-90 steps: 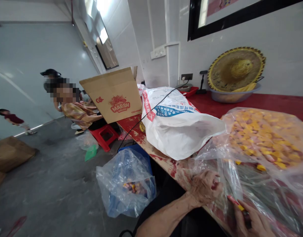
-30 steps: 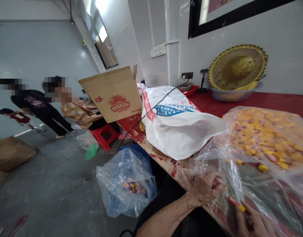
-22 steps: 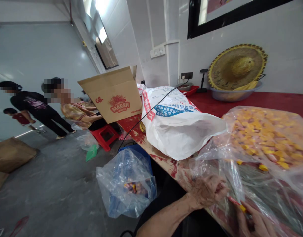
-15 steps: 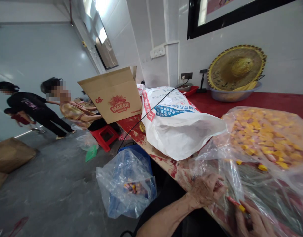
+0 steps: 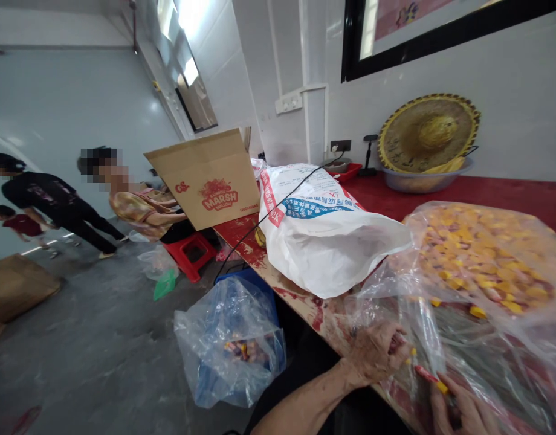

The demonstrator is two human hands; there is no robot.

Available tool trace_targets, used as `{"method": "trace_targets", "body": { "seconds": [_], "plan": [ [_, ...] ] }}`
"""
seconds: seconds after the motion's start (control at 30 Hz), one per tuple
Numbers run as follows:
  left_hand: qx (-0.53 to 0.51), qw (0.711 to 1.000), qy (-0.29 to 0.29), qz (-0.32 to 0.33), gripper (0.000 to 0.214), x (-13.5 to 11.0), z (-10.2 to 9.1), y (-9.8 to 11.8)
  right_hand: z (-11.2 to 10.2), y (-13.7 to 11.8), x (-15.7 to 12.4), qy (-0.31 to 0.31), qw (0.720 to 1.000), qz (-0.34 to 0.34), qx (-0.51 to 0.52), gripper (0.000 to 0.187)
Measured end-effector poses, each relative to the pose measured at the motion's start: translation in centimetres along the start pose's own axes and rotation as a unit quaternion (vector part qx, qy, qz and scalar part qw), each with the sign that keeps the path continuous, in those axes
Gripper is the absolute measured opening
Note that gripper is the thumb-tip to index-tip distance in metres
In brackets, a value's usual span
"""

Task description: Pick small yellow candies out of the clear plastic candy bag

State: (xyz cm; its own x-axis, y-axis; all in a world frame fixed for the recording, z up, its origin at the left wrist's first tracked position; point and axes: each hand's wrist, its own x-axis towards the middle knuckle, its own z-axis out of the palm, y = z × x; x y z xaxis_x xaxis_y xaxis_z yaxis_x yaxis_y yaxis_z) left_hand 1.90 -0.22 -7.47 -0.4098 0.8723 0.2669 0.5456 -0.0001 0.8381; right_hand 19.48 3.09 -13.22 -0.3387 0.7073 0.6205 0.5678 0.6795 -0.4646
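My left hand (image 5: 378, 351) is curled closed at the table edge, fingers bent inward. A small yellow tip (image 5: 413, 355) shows beside its fingertips; the rest is hidden in the hand. At the bottom right my right hand (image 5: 463, 406) pinches a small red tube with a yellow cap (image 5: 429, 377), its red end pointing left toward my left hand. Both hands are over a clear plastic bag (image 5: 471, 350) spread on the table. Beyond them, many yellow-capped pieces (image 5: 481, 248) lie in a pile under the clear plastic, with a few loose near its front edge.
A white woven sack (image 5: 323, 260) lies on the red table (image 5: 373, 193), a cardboard box (image 5: 210, 187) behind it. Below left, a plastic-lined blue bin (image 5: 260, 302) holds some pieces. A straw hat (image 5: 427, 133) rests in a basin (image 5: 423, 178). People (image 5: 133, 205) are at the left.
The yellow tip now shows beside my left fingers. The red tube stays in my right hand, almost unmoved. At the left, standing people have shifted slightly, and the view has tilted a little.
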Motion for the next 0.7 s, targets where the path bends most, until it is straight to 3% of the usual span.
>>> {"method": "trace_targets", "body": {
  "seconds": [0.13, 0.33, 0.47, 0.6, 0.7],
  "plan": [
    [0.041, 0.999, -0.005, 0.008, 0.025, -0.1, 0.1, 0.1, -0.1, -0.4, -0.1, 0.002, 1.000, 0.028, 0.003, 0.054],
    [0.125, 0.992, -0.001, 0.019, 0.026, -0.3, 0.2, -0.1, -0.6, -0.9, 0.6, 0.004, 1.000, 0.017, 0.016, 0.065],
    [0.151, 0.988, 0.000, -0.016, 0.024, -0.1, -0.8, 1.4, -1.1, -2.1, 2.1, 0.018, 0.999, 0.029, 0.032, 0.078],
    [0.143, 0.987, 0.036, -0.066, 0.018, -0.7, -2.6, 3.9, -3.0, -4.7, 2.9, -0.006, 0.998, 0.049, 0.050, 0.066],
    [0.109, 0.993, 0.048, 0.000, 0.035, 0.3, -3.6, 2.4, -2.3, -5.6, 3.1, -0.020, 0.997, 0.062, 0.036, 0.042]
  ]
}}
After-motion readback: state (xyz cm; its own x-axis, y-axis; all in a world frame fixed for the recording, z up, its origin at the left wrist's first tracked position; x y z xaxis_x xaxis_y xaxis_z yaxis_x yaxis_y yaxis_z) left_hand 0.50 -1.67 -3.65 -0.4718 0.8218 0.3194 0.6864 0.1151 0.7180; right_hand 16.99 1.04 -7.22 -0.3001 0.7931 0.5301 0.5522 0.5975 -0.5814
